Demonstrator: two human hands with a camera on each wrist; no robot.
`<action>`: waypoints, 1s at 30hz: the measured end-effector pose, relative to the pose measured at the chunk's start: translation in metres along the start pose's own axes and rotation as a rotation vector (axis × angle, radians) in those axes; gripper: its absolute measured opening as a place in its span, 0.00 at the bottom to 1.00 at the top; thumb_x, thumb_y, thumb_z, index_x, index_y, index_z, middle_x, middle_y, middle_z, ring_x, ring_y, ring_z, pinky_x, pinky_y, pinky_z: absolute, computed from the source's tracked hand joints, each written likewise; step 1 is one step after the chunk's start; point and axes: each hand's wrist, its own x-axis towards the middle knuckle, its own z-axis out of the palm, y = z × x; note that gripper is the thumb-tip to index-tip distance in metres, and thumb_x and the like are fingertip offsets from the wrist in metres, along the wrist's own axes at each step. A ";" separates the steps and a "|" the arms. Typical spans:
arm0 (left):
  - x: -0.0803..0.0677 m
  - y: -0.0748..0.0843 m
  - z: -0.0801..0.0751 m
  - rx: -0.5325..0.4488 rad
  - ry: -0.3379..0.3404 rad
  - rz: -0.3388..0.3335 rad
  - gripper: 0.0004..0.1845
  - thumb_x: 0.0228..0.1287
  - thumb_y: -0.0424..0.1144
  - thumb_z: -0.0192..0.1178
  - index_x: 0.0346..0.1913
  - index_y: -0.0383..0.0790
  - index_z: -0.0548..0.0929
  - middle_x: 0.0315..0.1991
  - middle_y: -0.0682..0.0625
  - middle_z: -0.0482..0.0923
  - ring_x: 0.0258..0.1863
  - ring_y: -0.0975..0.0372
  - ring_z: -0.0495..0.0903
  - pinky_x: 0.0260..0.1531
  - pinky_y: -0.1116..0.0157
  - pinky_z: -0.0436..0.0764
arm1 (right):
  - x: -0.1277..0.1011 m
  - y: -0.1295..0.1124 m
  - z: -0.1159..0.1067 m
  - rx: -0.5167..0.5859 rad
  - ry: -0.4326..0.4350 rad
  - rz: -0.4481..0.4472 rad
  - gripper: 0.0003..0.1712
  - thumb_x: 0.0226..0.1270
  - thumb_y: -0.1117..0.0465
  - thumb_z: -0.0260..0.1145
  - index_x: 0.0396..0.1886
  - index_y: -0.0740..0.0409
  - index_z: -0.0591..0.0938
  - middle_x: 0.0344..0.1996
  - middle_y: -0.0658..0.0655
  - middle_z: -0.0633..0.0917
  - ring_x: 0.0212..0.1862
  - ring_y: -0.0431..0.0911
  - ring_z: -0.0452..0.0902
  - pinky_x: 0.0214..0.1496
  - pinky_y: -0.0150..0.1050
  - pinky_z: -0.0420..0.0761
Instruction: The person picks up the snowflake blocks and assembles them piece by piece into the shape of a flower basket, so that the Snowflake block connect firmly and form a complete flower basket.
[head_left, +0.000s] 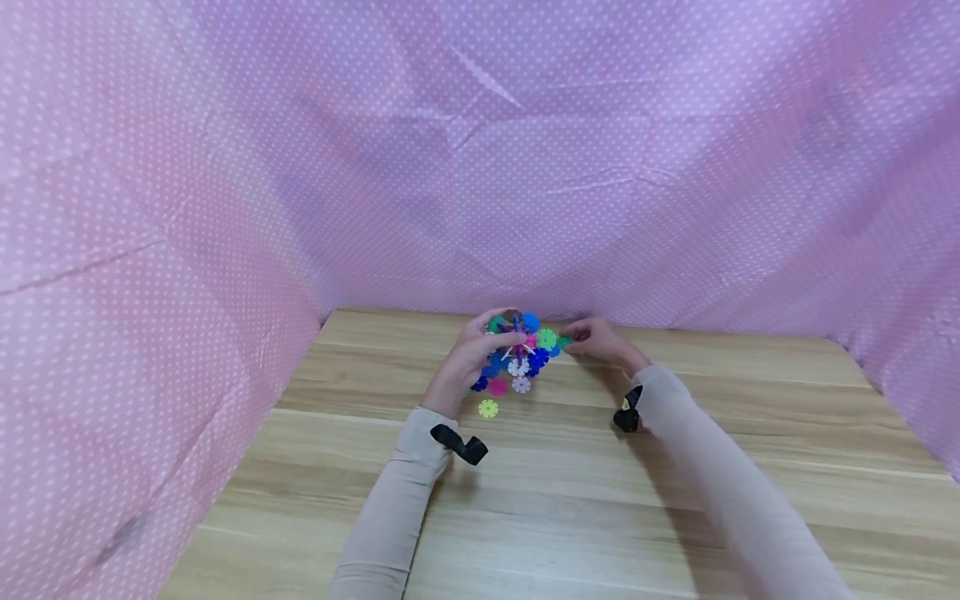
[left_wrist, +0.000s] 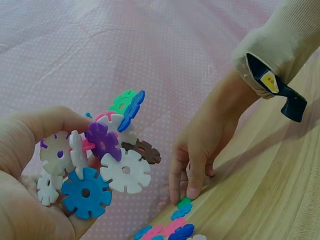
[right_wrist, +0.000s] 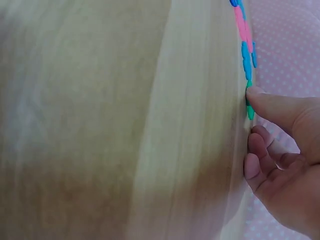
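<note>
Reaching in nearest the camera, in a pair of long beige fabric sleeves (head_left: 742, 483). Walled at left, right and far side by a wrinkled pink cloth with small white dots (head_left: 480, 200). Working near the far edge of a pale, wood-grained tabletop (head_left: 540, 492).

Could go wrong, as judged here, through too firm a squeeze from the bare left hand (head_left: 467, 353): might spring slots loose in the many-sided cluster of notched plastic discs in purple, white, blue, green and brown (left_wrist: 111, 146). Could also fail through a sideways tug from the bare right hand (left_wrist: 206, 145), enough to skew or part the flat run of blue and pink plastic discs (left_wrist: 175, 224) on the tabletop. Cannot tell how tightly fitted.

At the left, grasping the cluster above the tabletop between thumb and fingers, spread only as wide as the pieces between. At the right, pinching the small green plastic disc (left_wrist: 184, 202) at the end of that run, with thumb and forefinger nearly together and the other fingers loosely curled.

Lastly, touched by neither hand, a single yellow notched plastic disc (head_left: 488, 408), nearer the sleeves.
</note>
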 end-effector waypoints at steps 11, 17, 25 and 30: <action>-0.003 -0.002 0.000 0.049 -0.020 0.004 0.34 0.60 0.38 0.73 0.70 0.54 0.74 0.64 0.45 0.77 0.62 0.50 0.76 0.66 0.48 0.74 | -0.016 0.005 -0.007 0.061 -0.006 -0.069 0.18 0.56 0.77 0.71 0.47 0.77 0.81 0.44 0.73 0.83 0.44 0.54 0.77 0.43 0.28 0.77; -0.004 -0.003 0.003 0.049 -0.030 -0.008 0.33 0.60 0.39 0.73 0.68 0.54 0.76 0.67 0.45 0.73 0.65 0.49 0.74 0.66 0.47 0.74 | -0.028 0.009 -0.009 0.110 -0.016 -0.038 0.15 0.59 0.77 0.69 0.47 0.75 0.82 0.42 0.69 0.84 0.43 0.47 0.79 0.42 0.29 0.81; -0.005 -0.008 0.009 0.077 -0.038 -0.009 0.32 0.59 0.40 0.74 0.67 0.56 0.77 0.66 0.45 0.74 0.61 0.50 0.77 0.60 0.52 0.79 | -0.044 -0.002 -0.008 0.332 0.086 0.087 0.22 0.64 0.72 0.69 0.57 0.75 0.79 0.39 0.57 0.84 0.36 0.40 0.82 0.42 0.35 0.88; -0.005 -0.011 0.013 0.084 -0.046 0.010 0.32 0.60 0.39 0.73 0.68 0.53 0.77 0.67 0.45 0.73 0.61 0.50 0.77 0.59 0.53 0.80 | -0.054 -0.028 -0.008 0.455 0.181 0.045 0.24 0.68 0.69 0.69 0.60 0.76 0.77 0.38 0.49 0.87 0.37 0.37 0.84 0.48 0.41 0.88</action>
